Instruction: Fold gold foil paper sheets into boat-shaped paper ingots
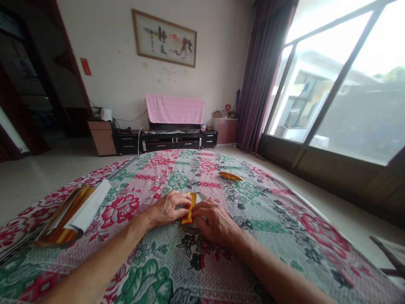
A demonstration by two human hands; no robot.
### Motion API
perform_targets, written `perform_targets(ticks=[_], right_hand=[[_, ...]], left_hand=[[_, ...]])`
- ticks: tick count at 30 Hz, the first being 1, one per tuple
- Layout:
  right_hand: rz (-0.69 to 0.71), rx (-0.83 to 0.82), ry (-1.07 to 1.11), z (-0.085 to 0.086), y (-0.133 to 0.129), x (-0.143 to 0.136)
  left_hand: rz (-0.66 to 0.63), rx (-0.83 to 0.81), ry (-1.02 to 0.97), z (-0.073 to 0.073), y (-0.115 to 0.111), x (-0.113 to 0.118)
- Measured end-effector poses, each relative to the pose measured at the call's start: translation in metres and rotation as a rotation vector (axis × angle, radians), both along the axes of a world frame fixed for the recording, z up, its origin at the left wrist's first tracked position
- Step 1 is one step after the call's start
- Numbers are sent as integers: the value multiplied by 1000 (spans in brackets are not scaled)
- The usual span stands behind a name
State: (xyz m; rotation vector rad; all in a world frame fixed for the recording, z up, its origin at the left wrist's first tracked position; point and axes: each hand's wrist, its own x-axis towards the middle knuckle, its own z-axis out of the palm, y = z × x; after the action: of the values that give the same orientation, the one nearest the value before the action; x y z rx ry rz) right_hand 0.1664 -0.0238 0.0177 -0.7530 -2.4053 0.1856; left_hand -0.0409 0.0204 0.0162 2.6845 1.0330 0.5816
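A small gold and white sheet of paper [190, 209] lies on the flowered tablecloth [177, 253] between my hands. My left hand [171, 207] has its curled fingers on the gold left part of the sheet. From the right, my right hand [213, 219] presses its bent fingers over the sheet's right part, with some white showing above them. Parts of the sheet are hidden under the fingers of both hands. Farther off, to the right, rests a pointed gold folded piece [230, 176].
A curled stack of gold and white sheets [71, 217] lies at the table's left side. Beyond the table stand a low black cabinet [186, 143] and a screen under a pink cloth [174, 109]. A dark frame [387, 253] stands at the lower right.
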Motion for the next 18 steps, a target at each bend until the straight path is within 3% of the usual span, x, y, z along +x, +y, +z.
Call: perform_targets(ticks=[6,18], right_hand=[[-168,-26,38,-5,0,-10],[-164,-16,31,-8,0,-10]], left_hand=[[-15,17,5,0,0,0],[27,12,161,0,-1,5]])
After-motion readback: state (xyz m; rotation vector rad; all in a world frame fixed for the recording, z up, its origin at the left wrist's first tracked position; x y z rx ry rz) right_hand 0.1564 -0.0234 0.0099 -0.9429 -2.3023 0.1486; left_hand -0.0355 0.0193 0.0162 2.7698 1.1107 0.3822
